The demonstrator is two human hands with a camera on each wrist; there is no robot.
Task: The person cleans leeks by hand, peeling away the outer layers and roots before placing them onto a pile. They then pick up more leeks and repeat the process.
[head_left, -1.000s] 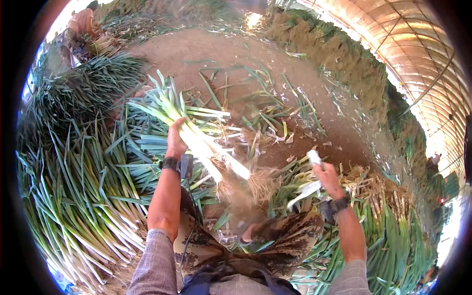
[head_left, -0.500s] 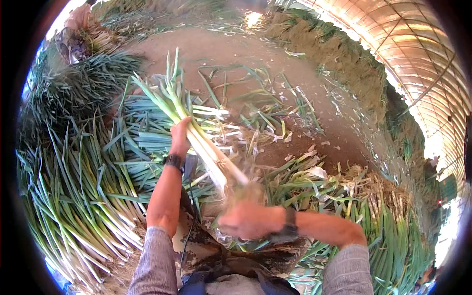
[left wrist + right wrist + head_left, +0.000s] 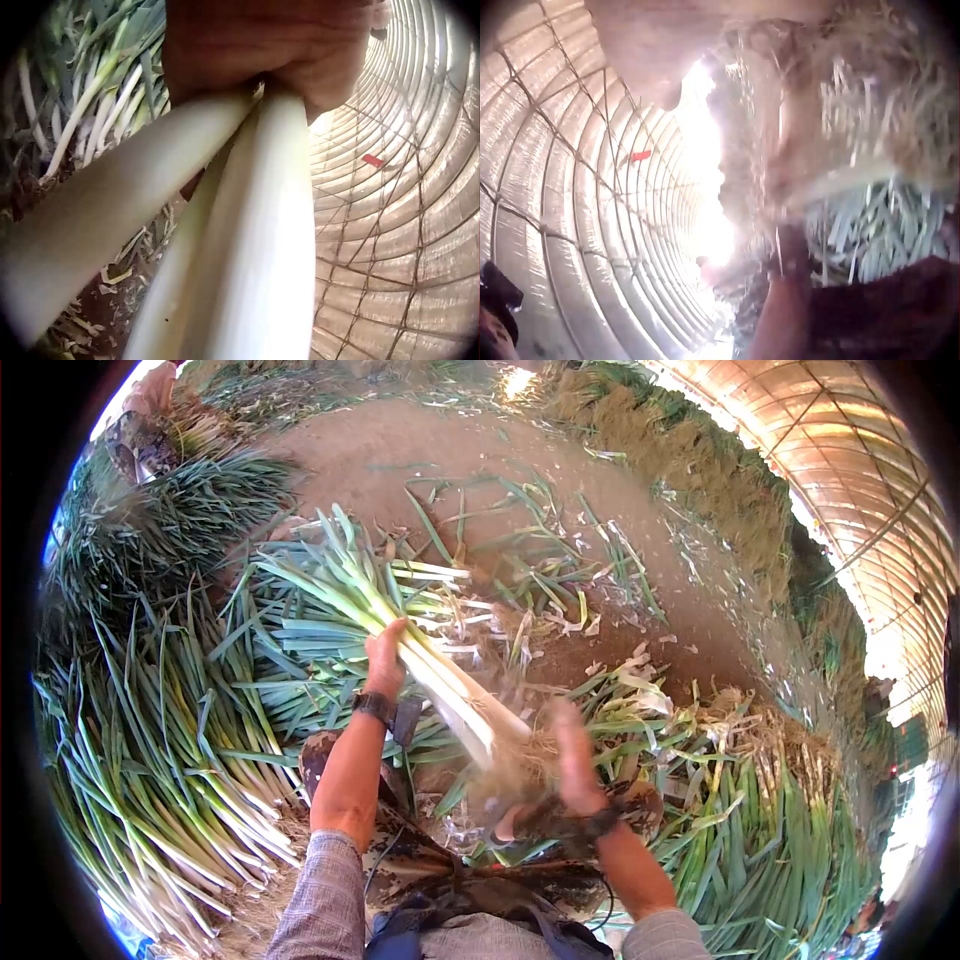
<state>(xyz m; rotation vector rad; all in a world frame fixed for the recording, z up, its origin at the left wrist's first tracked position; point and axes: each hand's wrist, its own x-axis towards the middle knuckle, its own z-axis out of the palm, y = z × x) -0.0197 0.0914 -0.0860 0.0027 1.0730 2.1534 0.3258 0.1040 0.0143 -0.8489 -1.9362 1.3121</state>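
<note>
In the head view my left hand [image 3: 386,652] grips a small bunch of leeks [image 3: 447,678] around the middle of their pale stalks. Their green tops [image 3: 335,570] point to the far left and the roots toward my knees. Up close in the left wrist view, several thick white stalks [image 3: 262,232] come out of the fist [image 3: 270,52]. My right hand [image 3: 576,760], blurred by motion, is just right of the fibrous roots [image 3: 515,772], where dust hangs. Whether it holds anything I cannot tell.
Rows of leeks [image 3: 160,760] lie at left, and a heap of them [image 3: 790,840] with roots lies at right. Stripped leaves [image 3: 540,580] litter the brown ground [image 3: 400,445]. Another person [image 3: 145,420] is at the far left. A ribbed tunnel roof [image 3: 860,480] arches at right.
My right hand swept left across the roots, then back right beside them. The pale thing it held a second ago no longer shows. The held leeks have shifted slightly right.
</note>
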